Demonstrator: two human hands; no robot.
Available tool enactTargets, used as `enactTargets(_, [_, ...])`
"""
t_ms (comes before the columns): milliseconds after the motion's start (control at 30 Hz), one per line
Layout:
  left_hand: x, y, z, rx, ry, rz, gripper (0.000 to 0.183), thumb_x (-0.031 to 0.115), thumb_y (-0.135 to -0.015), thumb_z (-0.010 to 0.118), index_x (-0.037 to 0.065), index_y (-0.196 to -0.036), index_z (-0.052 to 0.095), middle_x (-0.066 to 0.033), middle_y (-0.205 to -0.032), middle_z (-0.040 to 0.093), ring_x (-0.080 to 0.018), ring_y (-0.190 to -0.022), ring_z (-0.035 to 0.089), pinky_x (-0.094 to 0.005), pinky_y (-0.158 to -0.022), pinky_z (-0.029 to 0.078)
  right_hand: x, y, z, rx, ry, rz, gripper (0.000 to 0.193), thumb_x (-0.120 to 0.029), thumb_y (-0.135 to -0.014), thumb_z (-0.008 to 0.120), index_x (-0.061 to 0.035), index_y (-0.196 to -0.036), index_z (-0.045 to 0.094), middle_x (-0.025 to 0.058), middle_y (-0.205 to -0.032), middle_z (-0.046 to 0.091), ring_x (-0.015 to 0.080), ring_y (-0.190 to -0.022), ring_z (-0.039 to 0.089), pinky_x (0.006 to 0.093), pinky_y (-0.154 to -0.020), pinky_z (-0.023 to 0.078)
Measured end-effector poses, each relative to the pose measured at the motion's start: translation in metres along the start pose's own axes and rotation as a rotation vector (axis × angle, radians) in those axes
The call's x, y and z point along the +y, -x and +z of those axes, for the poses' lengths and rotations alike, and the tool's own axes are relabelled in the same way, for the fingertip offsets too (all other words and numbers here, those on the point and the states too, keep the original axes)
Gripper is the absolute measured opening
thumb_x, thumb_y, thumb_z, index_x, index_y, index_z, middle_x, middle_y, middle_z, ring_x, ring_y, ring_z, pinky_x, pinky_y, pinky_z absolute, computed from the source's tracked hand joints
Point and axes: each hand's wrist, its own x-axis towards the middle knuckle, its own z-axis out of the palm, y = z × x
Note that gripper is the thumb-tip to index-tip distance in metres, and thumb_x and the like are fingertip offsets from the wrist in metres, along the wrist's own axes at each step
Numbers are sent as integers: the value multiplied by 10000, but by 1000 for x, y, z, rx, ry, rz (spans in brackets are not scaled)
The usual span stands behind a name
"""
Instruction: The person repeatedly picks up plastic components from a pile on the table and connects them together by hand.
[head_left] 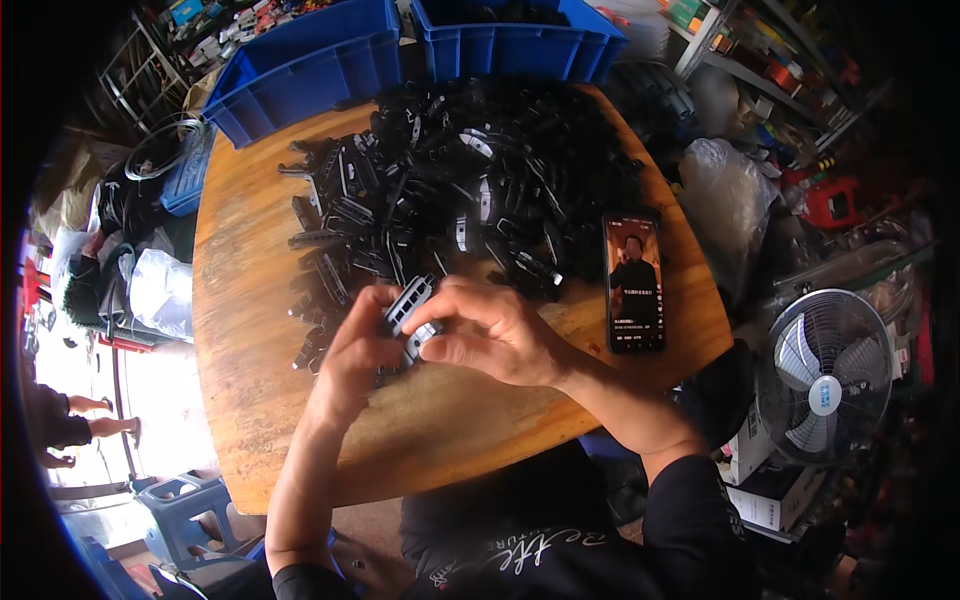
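Over the near part of the wooden table, both my hands are closed on small parts. My left hand (352, 348) grips a narrow slotted part (408, 302), dark with a pale grey edge, tilted up to the right. From the right, my right hand (490, 332) pinches at a small silvery-grey piece (416, 344) just below the slotted part. Whether the two pieces are joined I cannot tell, as my fingers cover part of them. Just beyond my hands lies a large heap of similar black plastic parts (400, 190), a few with silvery faces.
Two blue bins (310, 75) (520, 52) stand at the table's far edge. A lit phone (633, 285) lies on the wooden table (250, 400) at the right. Beyond the right edge is a fan (824, 392); blue plastic stools (190, 515) are at lower left. Another person's legs (95, 420) show at far left.
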Motion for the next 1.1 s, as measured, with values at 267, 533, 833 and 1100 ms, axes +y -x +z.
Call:
enactTargets(267, [-7, 0, -3, 81, 103, 72, 280, 208, -873, 564, 45, -1066, 443, -64, -887, 542, -113, -661, 521, -225, -586, 443, 10, 0, 1, 99, -34, -109, 219, -120, -797, 688, -48, -1000, 647, 49, -938, 582, 117, -868, 561, 234, -702, 465])
enactTargets(533, [-4, 9, 10, 59, -154, -18, 352, 334, -966, 412, 6, -1007, 531, -19, -701, 541, -56, -549, 475, -196, -475, 391, 18, -4, 7, 237, 17, -165, 195, -98, -782, 697, -41, -964, 658, 40, -903, 582, 104, -778, 575, 211, -664, 487])
enactTargets(833, [-4, 10, 15, 31, -731, 291, 382, 287, -864, 598, -7, -1065, 462, -177, -717, 589, -304, -605, 586, -351, -554, 453, 17, 0, 0, 215, 116, -34, 175, -94, -778, 704, -39, -936, 654, 39, -874, 590, 101, -830, 566, 221, -691, 462])
enactTargets(1100, [-5, 8, 6, -11, -655, 391, 287, 178, -834, 628, -8, -979, 463, -216, -645, 532, -399, -634, 550, -431, -546, 402, 13, 0, 4, 187, -227, 208, 444, -178, -774, 728, 14, -1108, 508, 51, -938, 590, 90, -766, 561, 230, -706, 478])
